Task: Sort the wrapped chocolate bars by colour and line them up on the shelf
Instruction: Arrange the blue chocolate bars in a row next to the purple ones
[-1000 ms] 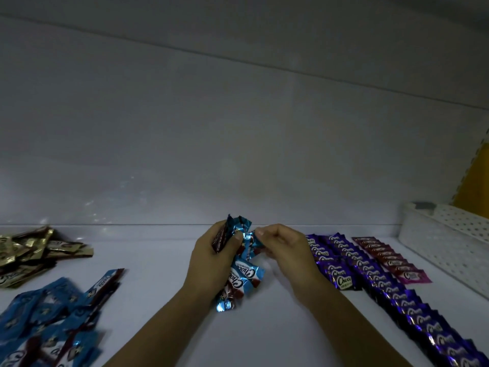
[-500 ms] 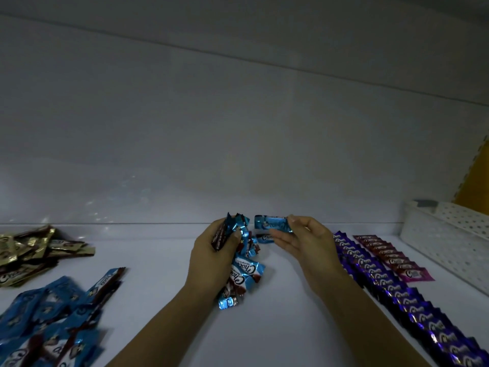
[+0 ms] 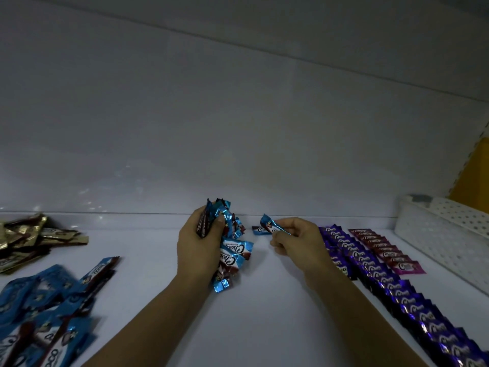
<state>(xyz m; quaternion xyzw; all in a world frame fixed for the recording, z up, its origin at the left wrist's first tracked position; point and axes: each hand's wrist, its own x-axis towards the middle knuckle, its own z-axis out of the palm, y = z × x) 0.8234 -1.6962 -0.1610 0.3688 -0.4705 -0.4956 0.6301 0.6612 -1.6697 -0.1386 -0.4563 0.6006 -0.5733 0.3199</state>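
My left hand (image 3: 197,246) grips a bunch of blue wrapped chocolate bars (image 3: 231,250) upright over the white shelf (image 3: 264,313). My right hand (image 3: 296,241) pinches one blue bar (image 3: 270,225) by its end, just right of the bunch. Another blue bar (image 3: 259,230) lies flat on the shelf near the back wall, under the pinched one. A long row of purple bars (image 3: 391,284) runs along the right, with a shorter row of pink bars (image 3: 383,249) beside it. Loose blue bars (image 3: 47,308) lie in a heap at the front left, gold bars (image 3: 29,239) at the back left.
A white perforated plastic basket (image 3: 447,234) stands at the far right of the shelf. The grey back wall (image 3: 238,141) rises just behind the hands. A yellow panel (image 3: 473,176) shows at the right edge.
My right hand took a blue bar from the bunch, carried it toward the back wall, and now holds one tilted above a blue bar lying flat on the shelf.
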